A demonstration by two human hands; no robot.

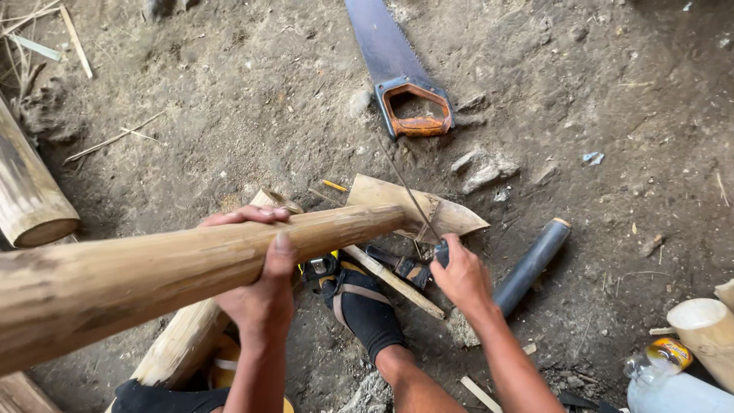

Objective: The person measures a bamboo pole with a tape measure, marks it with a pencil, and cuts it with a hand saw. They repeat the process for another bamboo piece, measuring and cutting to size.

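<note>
Head view: hand saw (397, 69) lies on dirt floor (229, 99).

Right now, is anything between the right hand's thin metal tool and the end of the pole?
Nothing visible. The right hand holds the thin metal rod directly at the cut end of the long tan bamboo pole, which the left hand grips.

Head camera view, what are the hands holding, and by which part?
The left hand grips the thick bamboo pole around its shaft, near the far end. The right hand holds a thin metal rod by its lower end.
</note>
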